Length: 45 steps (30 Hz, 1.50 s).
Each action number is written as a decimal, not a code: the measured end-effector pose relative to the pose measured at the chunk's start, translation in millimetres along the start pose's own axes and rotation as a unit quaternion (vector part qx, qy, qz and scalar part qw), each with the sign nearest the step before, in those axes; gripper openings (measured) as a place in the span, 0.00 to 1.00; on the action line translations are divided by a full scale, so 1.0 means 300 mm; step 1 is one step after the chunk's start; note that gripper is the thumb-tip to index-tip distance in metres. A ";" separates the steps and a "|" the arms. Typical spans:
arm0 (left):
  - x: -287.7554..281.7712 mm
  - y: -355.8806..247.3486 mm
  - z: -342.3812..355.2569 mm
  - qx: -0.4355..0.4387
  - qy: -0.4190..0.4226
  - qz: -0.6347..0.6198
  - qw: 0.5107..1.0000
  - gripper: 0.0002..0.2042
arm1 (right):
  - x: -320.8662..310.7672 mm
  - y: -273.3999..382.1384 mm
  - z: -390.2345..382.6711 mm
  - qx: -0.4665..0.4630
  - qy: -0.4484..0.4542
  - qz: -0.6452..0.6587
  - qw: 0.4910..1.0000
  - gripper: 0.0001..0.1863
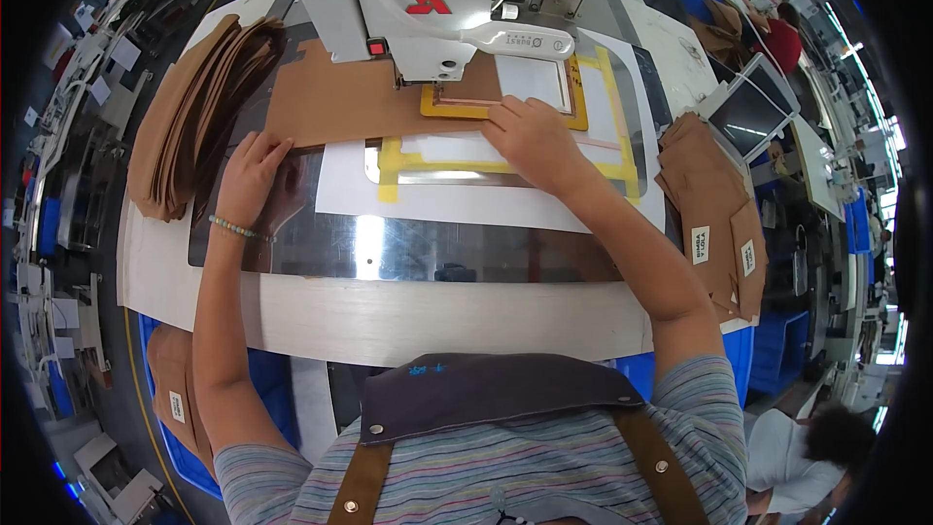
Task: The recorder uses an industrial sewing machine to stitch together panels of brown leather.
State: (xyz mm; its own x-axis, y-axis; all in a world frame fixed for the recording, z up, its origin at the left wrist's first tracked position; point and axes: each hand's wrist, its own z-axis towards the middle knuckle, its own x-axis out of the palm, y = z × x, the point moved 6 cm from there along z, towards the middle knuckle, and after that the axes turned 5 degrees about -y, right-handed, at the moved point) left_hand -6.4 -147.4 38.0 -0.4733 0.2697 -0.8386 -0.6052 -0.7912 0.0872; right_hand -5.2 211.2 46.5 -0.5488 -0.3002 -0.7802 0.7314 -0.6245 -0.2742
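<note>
The brown piece (330,97) lies under the machine (418,24), seemingly midway through its turn; the left hand (249,177) touches its near corner, the right hand (535,144) the yellow frame (580,95), whether pinching I can't tell; labelled pieces (716,202) at right look finished, the left stack (180,122) waiting

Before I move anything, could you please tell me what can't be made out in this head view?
Head view:
- Far part of the brown piece: hidden behind the sewing machine's head.
- Machine's top: cut off by the upper edge.
- Part of the yellow frame's near edge: covered by the right hand.
- Left hand's underside: hidden by the hand itself.
</note>
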 end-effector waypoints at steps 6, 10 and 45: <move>0.179 -0.147 0.241 0.095 0.009 -0.035 0.995 0.17 | -0.117 -0.162 -0.221 0.045 0.048 -0.061 0.996 0.03; 0.243 -0.264 0.320 0.167 -0.006 -0.056 0.984 0.20 | -0.161 -0.257 -0.343 0.077 0.067 -0.098 0.990 0.03; 0.201 -0.290 0.210 -0.073 0.068 -0.016 0.995 0.22 | -0.152 -0.212 -0.522 0.346 0.108 -0.030 0.931 0.24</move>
State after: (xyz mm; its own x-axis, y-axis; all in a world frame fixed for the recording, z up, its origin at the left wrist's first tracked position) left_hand -22.5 -27.7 13.7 -0.3579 0.2269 -0.9058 -0.5143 -0.8575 -0.0116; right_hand 36.8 377.6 11.4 -0.4304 -0.1446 -0.8910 0.2249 -0.9731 0.0493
